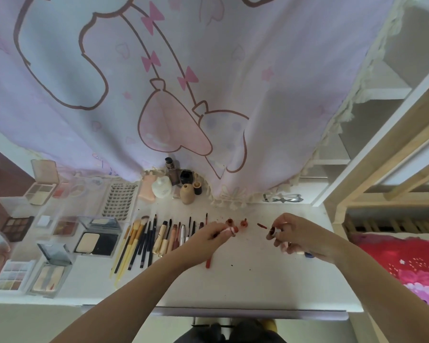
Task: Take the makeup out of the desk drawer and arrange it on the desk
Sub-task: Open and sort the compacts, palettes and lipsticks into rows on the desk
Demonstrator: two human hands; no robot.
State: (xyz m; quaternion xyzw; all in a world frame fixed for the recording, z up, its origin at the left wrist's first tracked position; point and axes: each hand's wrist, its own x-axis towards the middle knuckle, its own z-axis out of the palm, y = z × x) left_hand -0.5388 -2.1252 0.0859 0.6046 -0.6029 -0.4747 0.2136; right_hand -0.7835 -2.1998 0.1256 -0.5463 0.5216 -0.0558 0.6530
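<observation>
Nearest me, the front edge of the white desk point(258, 288) is running left to right under my two forearms. My left hand point(214, 235) is pinching a small red-and-white lip tube point(230, 230), its long axis lying roughly left to right with the red end pointing right. My right hand point(292, 232) is curling its fingers round a dark-capped wand point(265, 227); the red applicator tip is pointing up and to the left, toward two small red lip pots point(237, 222) that are standing side by side between my hands. More items seem to be tucked under the right palm, but I cannot tell what they are. A red pencil point(208, 262) is lying below my left hand, its long axis running near to far.

Left of my left hand, a row of brushes and pencils point(149, 240) is lying fanned out, handles toward me and tips away. Further left, open powder compacts and eyeshadow palettes point(97, 238) are crowding the desk, with a lash tray point(120, 203) behind them. At the back, a cluster of bottles point(176, 184) is standing against a pale purple cartoon curtain point(159, 82) that is hanging down to the desk. An eyelash curler point(282, 198) is lying at the back right, well apart from my hands. A red floral bedcover point(406, 263) is showing at right.
</observation>
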